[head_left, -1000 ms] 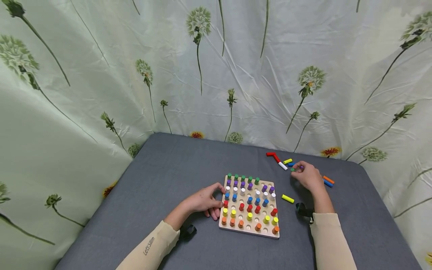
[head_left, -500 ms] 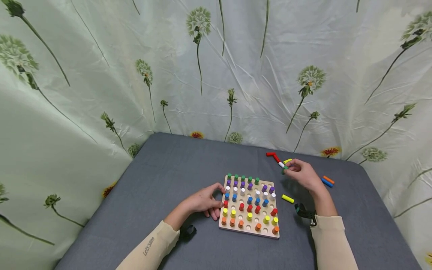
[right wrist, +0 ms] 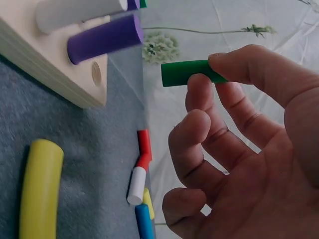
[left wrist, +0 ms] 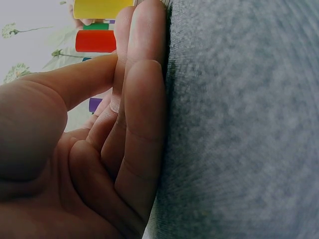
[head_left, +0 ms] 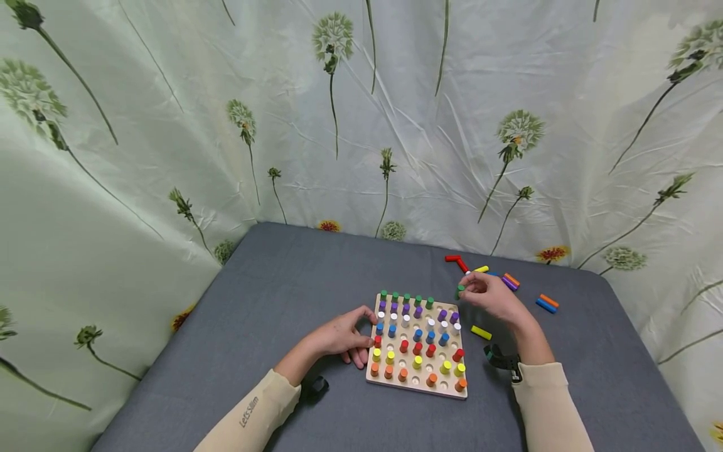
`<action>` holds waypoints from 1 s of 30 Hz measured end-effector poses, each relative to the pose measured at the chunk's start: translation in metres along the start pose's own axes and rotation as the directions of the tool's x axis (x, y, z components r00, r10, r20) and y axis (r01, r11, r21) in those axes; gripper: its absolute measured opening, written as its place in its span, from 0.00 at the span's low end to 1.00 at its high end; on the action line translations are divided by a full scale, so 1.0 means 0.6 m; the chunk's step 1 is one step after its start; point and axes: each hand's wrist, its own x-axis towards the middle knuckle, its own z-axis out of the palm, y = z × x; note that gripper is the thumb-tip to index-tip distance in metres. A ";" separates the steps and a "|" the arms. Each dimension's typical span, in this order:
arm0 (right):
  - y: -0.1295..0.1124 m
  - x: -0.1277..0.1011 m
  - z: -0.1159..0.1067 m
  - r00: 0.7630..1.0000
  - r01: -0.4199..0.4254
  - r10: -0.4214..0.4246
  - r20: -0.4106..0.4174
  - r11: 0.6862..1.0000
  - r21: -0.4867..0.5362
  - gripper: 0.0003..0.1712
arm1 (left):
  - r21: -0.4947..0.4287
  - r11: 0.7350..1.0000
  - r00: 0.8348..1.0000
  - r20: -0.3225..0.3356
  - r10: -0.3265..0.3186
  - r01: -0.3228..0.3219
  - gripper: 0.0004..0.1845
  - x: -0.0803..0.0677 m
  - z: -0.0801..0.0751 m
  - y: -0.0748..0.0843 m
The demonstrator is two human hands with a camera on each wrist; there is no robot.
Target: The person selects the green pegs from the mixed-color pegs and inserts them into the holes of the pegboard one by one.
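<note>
My left hand [head_left: 341, 334] holds the left edge of a square wooden pegboard [head_left: 417, 387], which carries rows of orange, yellow, red, blue, white, purple and green pegs. In the left wrist view its thumb and fingers [left wrist: 144, 109] meet at the board's edge, near a red peg [left wrist: 94, 41]. Between thumb and fingertips my right hand [head_left: 499, 300] pinches a green peg [right wrist: 184, 73], held in the air just beyond the board's far right corner. The green row lies along the far side, with bare holes at its right end, one of them an open hole [right wrist: 96, 73] beside a purple peg [right wrist: 104, 40].
A loose yellow peg [head_left: 481, 333] lies right of the board. Behind my right hand are red pegs [head_left: 453, 258], a yellow peg [head_left: 481, 269] and a purple peg [head_left: 509, 284]. An orange peg [head_left: 549, 300] and a blue peg [head_left: 546, 306] lie farther right on the grey cloth [head_left: 316, 270].
My right hand has carried the green peg left and toward the board, uncovering the purple and orange pegs behind it. My left hand has stayed at the board's edge.
</note>
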 end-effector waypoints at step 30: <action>0.014 0.029 0.042 0.987 0.048 -0.048 0.152 0.999 -0.001 0.12 | 0.007 1.000 1.000 -0.009 -0.010 0.010 0.18 -0.004 0.003 0.004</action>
